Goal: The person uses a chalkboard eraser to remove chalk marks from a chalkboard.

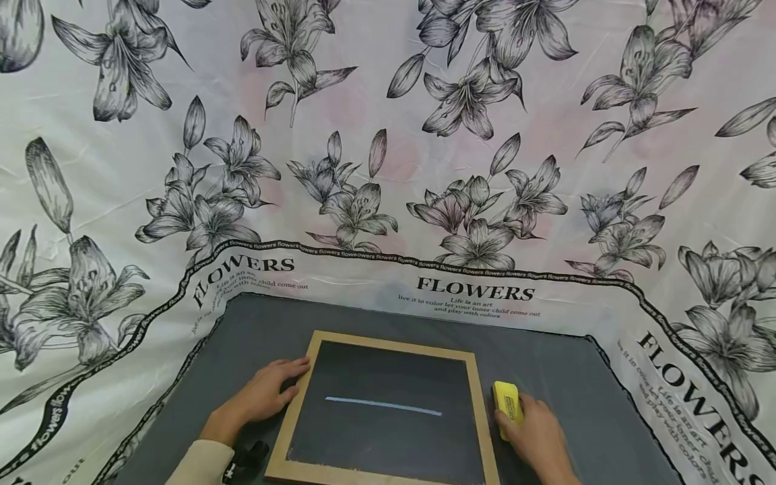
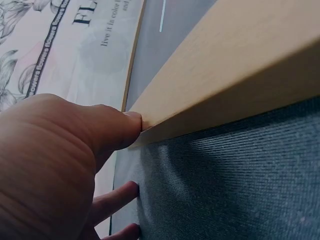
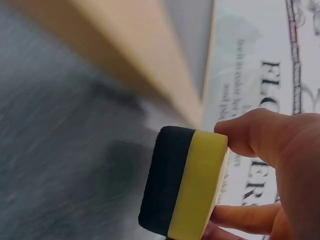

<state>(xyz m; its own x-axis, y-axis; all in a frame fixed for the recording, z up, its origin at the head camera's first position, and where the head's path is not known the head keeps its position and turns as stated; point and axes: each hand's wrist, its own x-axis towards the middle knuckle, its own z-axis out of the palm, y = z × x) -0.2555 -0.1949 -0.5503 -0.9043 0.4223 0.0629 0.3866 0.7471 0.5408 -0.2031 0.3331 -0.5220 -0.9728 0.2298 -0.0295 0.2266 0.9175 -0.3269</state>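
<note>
A wood-framed chalkboard (image 1: 388,438) lies on the grey table, with one pale blue chalk line (image 1: 383,405) drawn across it. At its left side my left hand (image 1: 259,392) touches the wooden frame (image 2: 200,75); the thumb rests against the frame edge and the other fingers are extended by the table surface. To the right of the board, my right hand (image 1: 538,431) grips a yellow eraser (image 1: 508,403) between thumb and fingers. In the right wrist view the eraser's dark felt side (image 3: 166,180) faces the board's side and the table.
The grey tabletop (image 1: 558,350) surrounds the board. White cloth with black lily prints (image 1: 351,188) and the word FLOWERS rises behind and along both sides. A black strap device (image 1: 247,461) sits at my left wrist, by the cream sleeve (image 1: 200,465).
</note>
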